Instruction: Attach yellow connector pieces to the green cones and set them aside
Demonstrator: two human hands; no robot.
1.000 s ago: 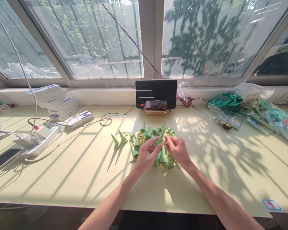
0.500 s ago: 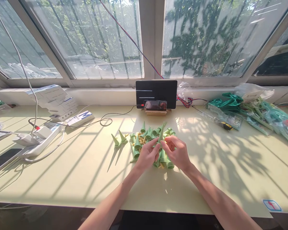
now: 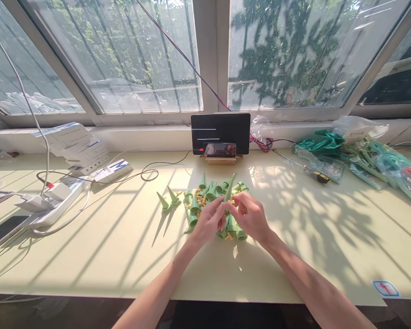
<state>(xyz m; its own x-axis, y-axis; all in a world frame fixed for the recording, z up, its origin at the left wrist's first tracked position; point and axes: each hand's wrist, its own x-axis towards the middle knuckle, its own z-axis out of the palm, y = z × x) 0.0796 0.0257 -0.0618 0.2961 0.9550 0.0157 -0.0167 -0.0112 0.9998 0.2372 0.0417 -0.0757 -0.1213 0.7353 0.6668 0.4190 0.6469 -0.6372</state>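
Note:
A green plastic cone [image 3: 230, 187] points upward between my two hands, its lower end hidden by fingers. My left hand [image 3: 211, 218] is closed on the cone from the left. From the right, my right hand [image 3: 249, 214] pinches near the cone's base; whether a small part is in its fingertips I cannot make out. Beneath and around both hands lies a pile of similar green cones [image 3: 193, 204], mixed with small yellowish pegs [image 3: 201, 200]. Apart from the pile on the left, two cones [image 3: 163, 202] stand upright on the pale table [image 3: 123, 246].
A black tablet [image 3: 220, 130] and a phone [image 3: 219, 150] stand at the back. On the left are white boxes [image 3: 112, 171], a power strip [image 3: 63, 201] and cables. Plastic bags of green parts [image 3: 373, 160] and a yellow-black tool [image 3: 322, 178] lie at the right.
The whole view has shifted slightly. Both hands keep hold around the same cone, with only small finger movement.

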